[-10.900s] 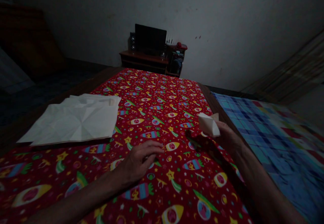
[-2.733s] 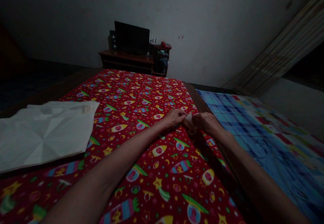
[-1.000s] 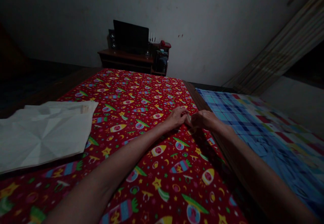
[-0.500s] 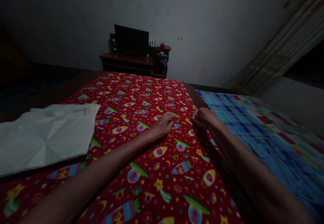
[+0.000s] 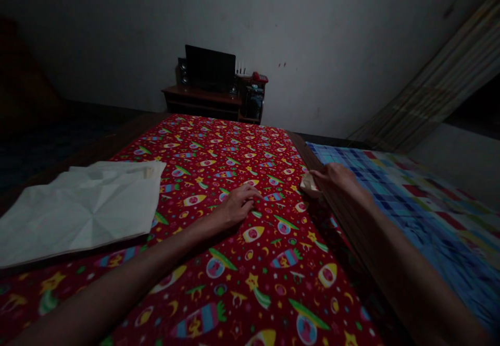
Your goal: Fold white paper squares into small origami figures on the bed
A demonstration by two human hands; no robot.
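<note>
My left hand [image 5: 239,203] lies on the red cloth [image 5: 234,234] printed with rockets, stars and saucers. Its fingers are loosely stretched over the fabric and hold nothing I can see. At the cloth's right edge my right hand [image 5: 339,179] is closed, thumb and fingertips pinching the edge of a small pale tan object [image 5: 310,184]. That object looks slightly shiny, but the dim light hides its kind. To the left of my left arm, a stack of creased white paper sheets [image 5: 105,205] lies on the cloth.
A wooden edge [image 5: 308,153] runs along the cloth's right side, beside a blue plaid cloth [image 5: 351,174]. Against the far wall stands a desk [image 5: 201,97] with a monitor [image 5: 210,69] and speakers. A curtain [image 5: 422,85] hangs at the right.
My left hand has drawn back a little to the left and nearer. My right hand has shifted right, so more of the pale object shows. The view has moved slightly.
</note>
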